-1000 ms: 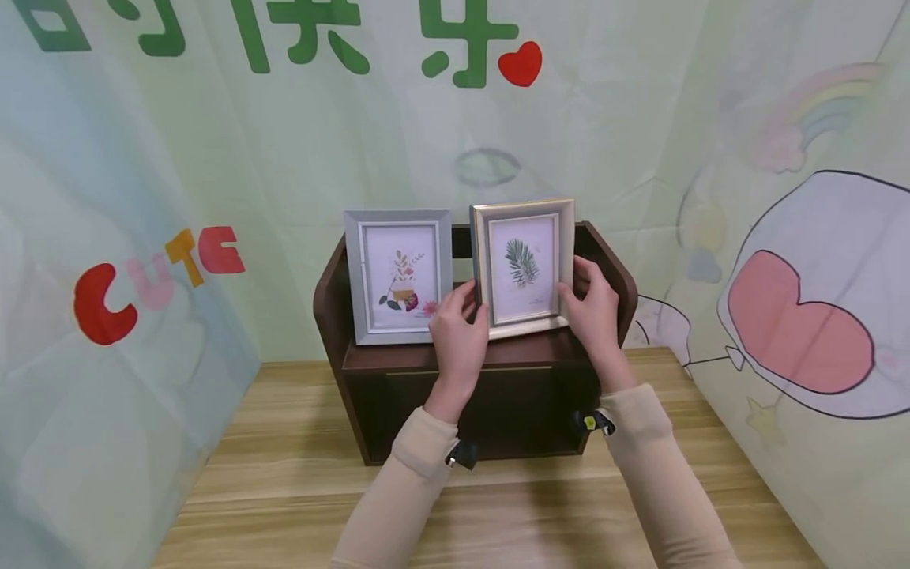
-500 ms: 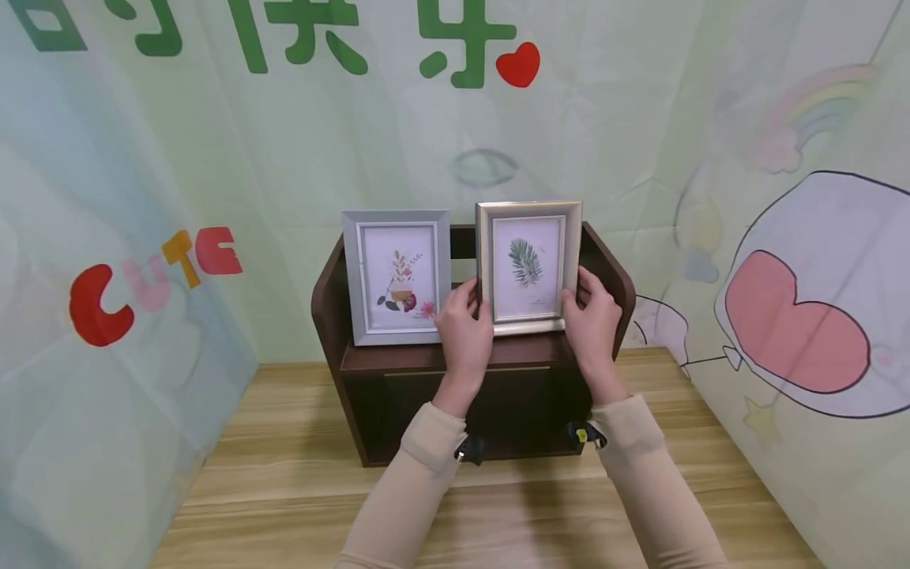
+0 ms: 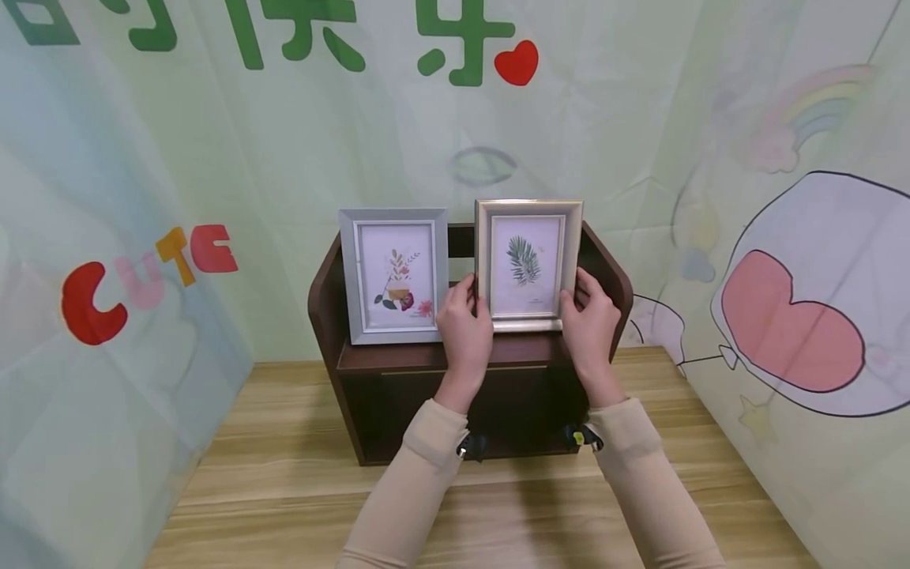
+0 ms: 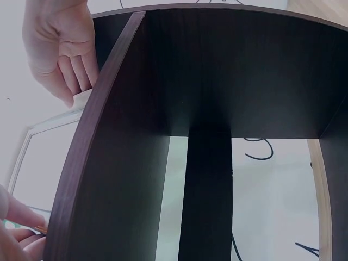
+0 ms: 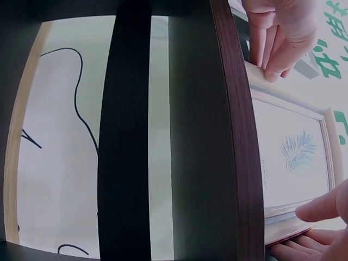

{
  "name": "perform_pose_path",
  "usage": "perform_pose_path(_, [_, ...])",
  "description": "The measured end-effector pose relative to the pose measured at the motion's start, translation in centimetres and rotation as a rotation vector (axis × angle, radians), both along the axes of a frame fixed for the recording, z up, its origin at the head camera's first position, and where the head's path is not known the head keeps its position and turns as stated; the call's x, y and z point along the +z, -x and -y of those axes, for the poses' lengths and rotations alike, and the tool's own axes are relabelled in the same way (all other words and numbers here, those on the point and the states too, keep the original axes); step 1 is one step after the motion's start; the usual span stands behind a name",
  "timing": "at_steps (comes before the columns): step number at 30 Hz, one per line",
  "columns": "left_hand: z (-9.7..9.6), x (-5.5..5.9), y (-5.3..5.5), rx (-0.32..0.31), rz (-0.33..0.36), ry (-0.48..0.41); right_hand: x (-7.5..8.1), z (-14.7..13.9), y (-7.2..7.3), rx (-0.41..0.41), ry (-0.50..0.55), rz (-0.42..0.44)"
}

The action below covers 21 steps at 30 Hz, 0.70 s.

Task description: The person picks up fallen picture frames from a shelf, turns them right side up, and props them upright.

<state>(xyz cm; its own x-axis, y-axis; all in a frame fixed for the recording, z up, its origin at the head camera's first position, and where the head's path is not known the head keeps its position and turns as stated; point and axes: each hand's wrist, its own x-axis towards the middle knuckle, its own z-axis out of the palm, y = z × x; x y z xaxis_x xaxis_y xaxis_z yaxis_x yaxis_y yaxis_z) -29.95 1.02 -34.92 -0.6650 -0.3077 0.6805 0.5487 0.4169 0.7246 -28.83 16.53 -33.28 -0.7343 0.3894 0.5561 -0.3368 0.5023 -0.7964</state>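
Observation:
A silver-gold photo frame (image 3: 526, 265) with a green leaf print stands upright over the upper board of a dark brown shelf (image 3: 455, 359). My left hand (image 3: 466, 328) holds its left side low down, and my right hand (image 3: 592, 320) grips the lower right side. In the right wrist view, the right thumb (image 5: 321, 206) lies on the frame's front while other fingers go beneath the edge. A grey-blue photo frame (image 3: 395, 276) with a flower print stands just left, its lower right corner partly behind my left hand. Whether the silver-gold frame's bottom touches the board is hard to tell.
The shelf's side panels rise at left (image 3: 329, 308) and right (image 3: 617, 292). Below the upper board is a dark lower compartment (image 3: 398, 411). The shelf stands on a wood-grain table (image 3: 284, 474) against a printed cloth backdrop (image 3: 320, 142).
The silver-gold frame was tilted and angled; it has straightened and shifted slightly right, with both hands still holding it. Over the last half second it barely moves.

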Motion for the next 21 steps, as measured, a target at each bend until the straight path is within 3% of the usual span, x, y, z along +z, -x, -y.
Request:
perform_pose_path(14, [0.15,-0.09,0.02,0.021,0.0,0.011,0.14,0.19,0.08,0.006,-0.006,0.01])
perform_pose_path(21, [0.22,-0.03,-0.3,-0.011,0.014,-0.006,0.18,0.07,-0.21,0.023,-0.021,0.027])
